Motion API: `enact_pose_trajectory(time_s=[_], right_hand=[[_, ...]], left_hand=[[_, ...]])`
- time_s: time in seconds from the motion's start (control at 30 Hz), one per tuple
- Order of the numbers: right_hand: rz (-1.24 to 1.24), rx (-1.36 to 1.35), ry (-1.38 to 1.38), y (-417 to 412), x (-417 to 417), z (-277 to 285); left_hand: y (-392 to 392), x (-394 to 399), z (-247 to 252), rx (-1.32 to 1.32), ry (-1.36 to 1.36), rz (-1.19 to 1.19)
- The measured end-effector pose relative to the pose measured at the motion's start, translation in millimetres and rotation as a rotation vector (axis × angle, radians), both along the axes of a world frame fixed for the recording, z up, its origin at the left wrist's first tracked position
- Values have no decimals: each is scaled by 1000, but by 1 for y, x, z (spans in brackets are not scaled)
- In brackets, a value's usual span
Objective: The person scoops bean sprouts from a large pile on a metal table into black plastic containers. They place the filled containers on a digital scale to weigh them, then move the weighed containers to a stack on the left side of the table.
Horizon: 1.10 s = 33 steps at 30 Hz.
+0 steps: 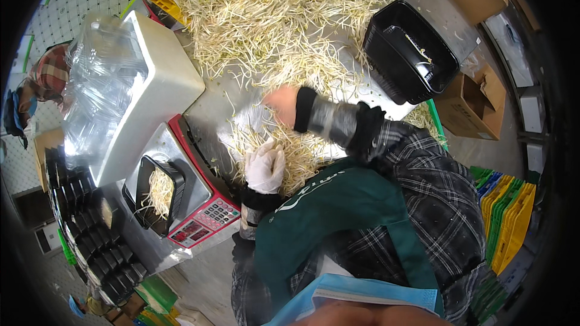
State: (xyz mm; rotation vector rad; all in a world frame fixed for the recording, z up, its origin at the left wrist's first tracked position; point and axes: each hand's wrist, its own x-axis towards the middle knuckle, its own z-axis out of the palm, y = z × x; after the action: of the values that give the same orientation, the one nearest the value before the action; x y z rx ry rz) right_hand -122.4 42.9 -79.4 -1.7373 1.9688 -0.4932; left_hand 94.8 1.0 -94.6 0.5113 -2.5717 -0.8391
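Note:
My left hand (265, 166), in a white glove, rests on a pile of bean sprouts (299, 158) at the table's near edge; its fingers are bent, and I cannot tell whether sprouts are in them. Blurred by motion, my right hand (281, 103) is over the upper side of the same pile, its fingers hard to make out. A far larger heap of bean sprouts (281, 4) spreads beyond both hands. To the left, a red digital scale (204, 217) carries a black plastic tray (177, 190) with some sprouts inside.
A white foam box (174, 63) of clear plastic packaging stands behind the scale. Stacked black trays (99, 240) lie at the lower left. A deep black tub (389, 59) is at the right, near an open cardboard box (476, 108). Another person (50, 72) is at the far left.

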Motion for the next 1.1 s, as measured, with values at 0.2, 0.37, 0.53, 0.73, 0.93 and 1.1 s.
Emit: enact_pose_trajectory(time_s=[0.2, 0.37, 0.53, 0.73, 0.93, 1.1], right_hand=[[-228, -371, -138, 48, -32, 16], [-600, -113, 184, 64, -91, -26], [-641, -404, 30, 77, -88, -45], [-472, -512, -46, 94, -85, -28], [-658, -445, 9, 63, -109, -34], [-641, -231, 101, 54, -99, -37]], left_hand=[[-23, -7, 21, 302, 24, 136], [-43, -110, 26, -139, -8, -149], [-55, -171, 2, -220, -543, 19], [-48, -87, 14, -246, -664, 12], [-25, -30, 16, -156, -443, -53], [-21, -20, 9, -48, -314, 2]])
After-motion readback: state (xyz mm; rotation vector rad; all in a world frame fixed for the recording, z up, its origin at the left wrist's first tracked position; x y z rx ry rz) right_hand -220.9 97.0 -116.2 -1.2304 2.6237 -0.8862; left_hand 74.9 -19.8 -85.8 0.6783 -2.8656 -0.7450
